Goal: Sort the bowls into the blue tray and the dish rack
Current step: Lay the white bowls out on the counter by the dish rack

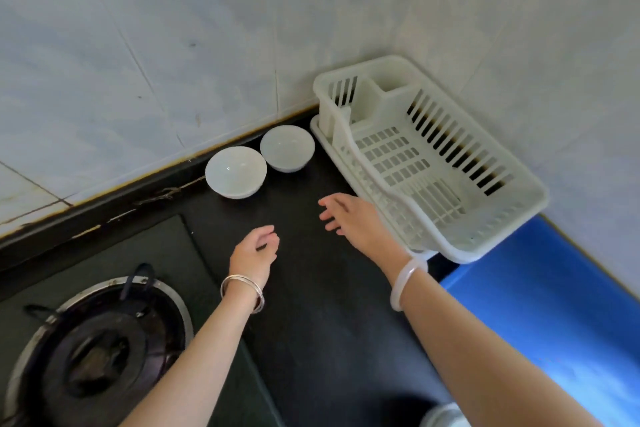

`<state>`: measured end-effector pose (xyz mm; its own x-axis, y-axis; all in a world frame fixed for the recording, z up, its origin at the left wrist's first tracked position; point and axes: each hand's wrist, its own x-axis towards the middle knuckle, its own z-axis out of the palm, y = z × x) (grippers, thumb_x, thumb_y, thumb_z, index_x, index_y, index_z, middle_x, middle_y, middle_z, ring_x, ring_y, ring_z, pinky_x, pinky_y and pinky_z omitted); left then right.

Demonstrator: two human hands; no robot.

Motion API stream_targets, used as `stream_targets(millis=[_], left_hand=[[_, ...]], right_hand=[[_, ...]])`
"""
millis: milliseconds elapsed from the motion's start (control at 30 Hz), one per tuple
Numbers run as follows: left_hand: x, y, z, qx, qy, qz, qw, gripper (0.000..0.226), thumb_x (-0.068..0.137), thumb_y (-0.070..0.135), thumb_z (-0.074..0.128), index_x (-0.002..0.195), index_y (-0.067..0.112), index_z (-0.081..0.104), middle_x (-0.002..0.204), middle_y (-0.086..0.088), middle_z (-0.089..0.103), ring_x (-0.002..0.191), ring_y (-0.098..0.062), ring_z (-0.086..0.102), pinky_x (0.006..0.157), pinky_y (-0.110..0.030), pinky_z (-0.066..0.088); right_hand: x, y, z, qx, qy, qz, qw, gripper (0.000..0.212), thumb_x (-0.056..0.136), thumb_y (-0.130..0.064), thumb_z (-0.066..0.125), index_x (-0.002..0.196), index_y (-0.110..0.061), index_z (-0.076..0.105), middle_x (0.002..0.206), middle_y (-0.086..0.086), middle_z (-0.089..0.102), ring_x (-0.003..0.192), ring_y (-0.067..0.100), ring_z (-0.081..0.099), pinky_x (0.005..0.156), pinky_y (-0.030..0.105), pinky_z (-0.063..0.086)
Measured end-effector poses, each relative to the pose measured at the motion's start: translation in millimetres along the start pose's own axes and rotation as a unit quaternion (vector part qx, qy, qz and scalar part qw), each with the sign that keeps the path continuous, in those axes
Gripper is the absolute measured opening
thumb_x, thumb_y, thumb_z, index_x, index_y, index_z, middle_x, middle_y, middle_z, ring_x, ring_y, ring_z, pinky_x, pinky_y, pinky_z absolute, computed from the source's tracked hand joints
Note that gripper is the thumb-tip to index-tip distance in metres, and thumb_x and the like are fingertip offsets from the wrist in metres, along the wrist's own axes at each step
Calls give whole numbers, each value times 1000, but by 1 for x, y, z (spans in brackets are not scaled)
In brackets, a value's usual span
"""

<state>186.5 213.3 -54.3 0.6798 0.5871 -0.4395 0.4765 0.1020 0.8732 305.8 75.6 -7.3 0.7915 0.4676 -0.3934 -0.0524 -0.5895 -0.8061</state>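
Two white bowls stand upright side by side on the black counter against the tiled wall: the left bowl (235,172) and the right bowl (287,148). A white plastic dish rack (512,215) sits in the corner to their right, with nothing in it. The blue tray (554,291) lies in front of the rack at the right. My left hand (254,255) hovers below the left bowl, fingers loosely curled, holding nothing. My right hand (349,218) is stretched toward the bowls with fingers spread, just left of the rack's front corner, holding nothing.
A gas stove burner (100,354) with a metal ring fills the lower left. Tiled walls (173,45) close the counter at the back and right. A white rounded object (443,416) shows at the bottom edge.
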Motion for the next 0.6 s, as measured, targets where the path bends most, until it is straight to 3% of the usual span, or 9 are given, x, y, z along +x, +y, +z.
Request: stream_targets(millis=[100,167,267,367,467,600], left_hand=[[-50,-1,22,91,-95,29,991,24,89,14,54,110,18,64,108,-7,68,94,-20,65,93,-40,51],[-83,-2,38,155,-151,53,975,23,89,18,54,110,20,65,101,0,67,96,-18,65,92,-35,51],[-132,-8,66,228,-223,96,943,23,89,21,54,109,21,65,93,4,66,87,-14,66,85,-25,51],[-173,-18,92,274,-287,124,910,24,88,24,56,110,22,65,91,9,65,83,-12,64,80,-21,49],[-201,-31,109,318,-319,149,880,25,88,29,56,111,25,63,99,10,66,84,-6,60,76,-17,44],[-223,-46,118,353,-307,169,867,28,87,28,57,115,29,59,100,10,56,88,-9,57,80,-22,47]], right_hand=[[-66,17,-22,-60,25,-1,998,24,97,-35,42,108,-28,62,82,-14,64,71,3,63,65,18,45],[-112,33,-35,-94,50,18,994,21,97,-34,43,102,-30,62,79,-14,64,70,5,63,64,20,48],[-178,66,-48,-169,118,57,977,19,95,-31,46,99,-28,64,85,-6,69,80,19,64,72,34,52],[-234,102,-54,-231,189,101,949,18,94,-29,48,97,-26,66,93,-2,66,86,25,61,65,29,42],[-278,134,-55,-262,209,145,931,19,93,-30,52,108,-25,62,102,-2,59,92,24,59,64,28,38],[-308,159,-49,-280,200,193,919,22,91,-31,54,110,-20,59,105,2,58,96,26,59,70,31,44]])
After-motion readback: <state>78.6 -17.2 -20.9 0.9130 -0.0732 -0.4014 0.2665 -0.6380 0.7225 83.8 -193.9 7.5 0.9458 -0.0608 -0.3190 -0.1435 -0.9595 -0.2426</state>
